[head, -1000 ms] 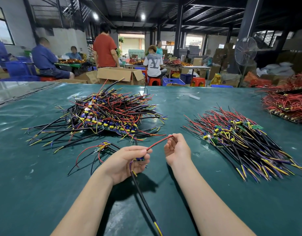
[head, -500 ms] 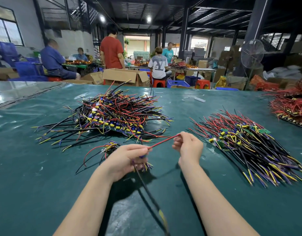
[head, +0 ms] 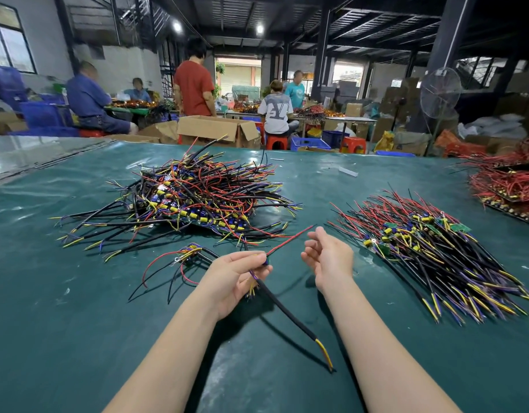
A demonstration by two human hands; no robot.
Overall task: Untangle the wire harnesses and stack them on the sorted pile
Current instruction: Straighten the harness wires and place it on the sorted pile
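Observation:
My left hand (head: pixel 233 278) pinches one wire harness (head: pixel 287 308) at its blue component. Its red lead points up and right; its black sleeved cable with yellow tips trails toward me. My right hand (head: pixel 328 257) hovers just right of the red lead with fingers loosely curled, holding nothing. A tangled heap of harnesses (head: pixel 194 198) lies beyond my left hand. The sorted pile (head: pixel 430 248), with wires lying parallel, is to the right of my right hand. One loose harness (head: pixel 182 260) lies on the green table (head: pixel 48 323) left of my left hand.
A pile of red wires on dark boards (head: pixel 507 186) sits at the far right edge. Beyond the table are an open cardboard box (head: pixel 215 129), several seated and standing people, blue crates and a standing fan (head: pixel 440 93).
My right hand has let go of the red lead and opened, drawing slightly right. My left hand still holds the harness; the black cable has swung right.

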